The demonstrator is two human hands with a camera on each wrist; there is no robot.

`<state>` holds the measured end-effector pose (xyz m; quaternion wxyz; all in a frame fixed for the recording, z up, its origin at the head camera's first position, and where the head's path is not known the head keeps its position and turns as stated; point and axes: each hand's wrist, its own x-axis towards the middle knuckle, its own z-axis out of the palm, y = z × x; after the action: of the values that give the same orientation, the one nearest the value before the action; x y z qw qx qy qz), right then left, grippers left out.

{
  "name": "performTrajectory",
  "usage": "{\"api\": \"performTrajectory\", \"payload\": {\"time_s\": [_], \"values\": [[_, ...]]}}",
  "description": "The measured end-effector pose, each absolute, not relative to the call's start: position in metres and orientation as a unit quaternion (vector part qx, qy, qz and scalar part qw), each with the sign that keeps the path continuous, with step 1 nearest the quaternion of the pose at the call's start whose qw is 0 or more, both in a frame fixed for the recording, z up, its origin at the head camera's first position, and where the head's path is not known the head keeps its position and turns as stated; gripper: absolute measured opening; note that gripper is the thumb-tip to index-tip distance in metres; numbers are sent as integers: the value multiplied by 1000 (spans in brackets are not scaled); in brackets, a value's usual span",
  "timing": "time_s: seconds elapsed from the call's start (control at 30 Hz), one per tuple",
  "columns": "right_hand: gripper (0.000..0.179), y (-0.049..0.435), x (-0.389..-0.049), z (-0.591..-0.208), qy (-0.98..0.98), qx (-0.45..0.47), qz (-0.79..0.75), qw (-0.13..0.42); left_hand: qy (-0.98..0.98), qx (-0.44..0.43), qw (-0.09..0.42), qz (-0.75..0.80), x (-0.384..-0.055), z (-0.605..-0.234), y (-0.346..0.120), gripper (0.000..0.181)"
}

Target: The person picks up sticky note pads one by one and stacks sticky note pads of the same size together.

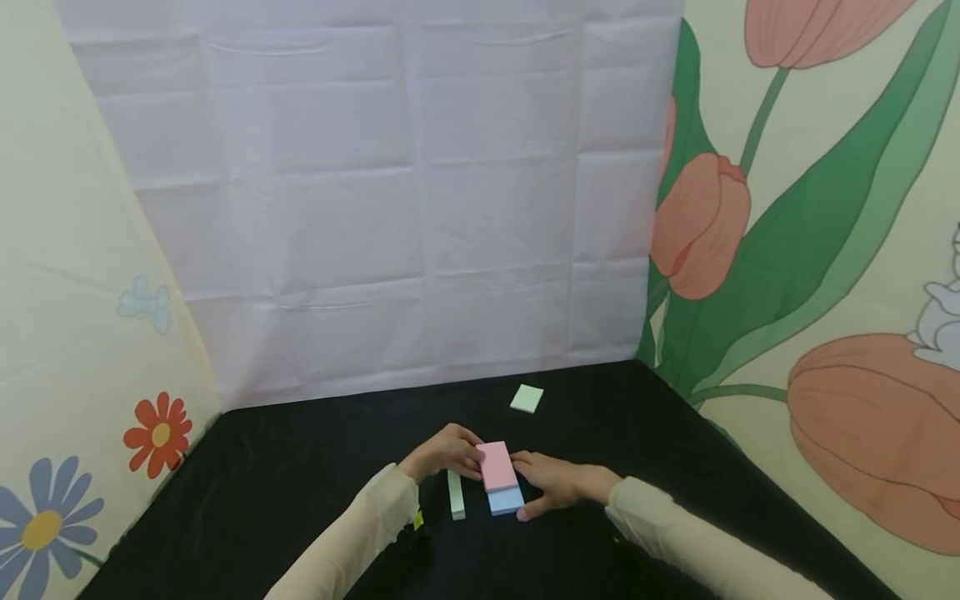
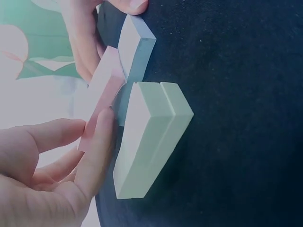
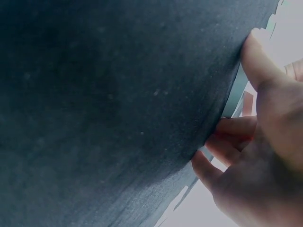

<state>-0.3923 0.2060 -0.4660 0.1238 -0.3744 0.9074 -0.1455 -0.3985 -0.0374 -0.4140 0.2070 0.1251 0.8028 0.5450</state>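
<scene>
A pink sticky note pad (image 1: 498,467) lies partly over a light blue pad (image 1: 506,501) on the black table. My left hand (image 1: 448,452) pinches the pink pad at its left edge between thumb and fingers; the left wrist view shows this pad (image 2: 102,94) tilted against the blue one (image 2: 137,52). On the right side, my right hand (image 1: 558,481) rests with fingers and thumb spread along the pads, its thumb at the blue pad's near corner. Close to the left hand, two pale green pads (image 2: 149,137) lie one against the other.
A pale green square pad (image 1: 527,398) lies farther back on the black-covered table (image 1: 315,467). White cloth (image 1: 375,208) hangs behind the table, with flower-printed cloths (image 1: 825,317) at both sides. Something small and yellow (image 1: 417,519) shows beside the left sleeve.
</scene>
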Motion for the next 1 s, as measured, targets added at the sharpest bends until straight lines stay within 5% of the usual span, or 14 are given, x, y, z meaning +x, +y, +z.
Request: {"api": "performTrajectory", "payload": {"time_s": [0.23,1.0], "values": [[84,193,-357,-427,916,-353,-137,131,816,126,204,526,-394,-412,-34,19],[81,191,-355,-430,920,-341,-139,132,836,152,227,476,-386,-415,-27,12]]}}
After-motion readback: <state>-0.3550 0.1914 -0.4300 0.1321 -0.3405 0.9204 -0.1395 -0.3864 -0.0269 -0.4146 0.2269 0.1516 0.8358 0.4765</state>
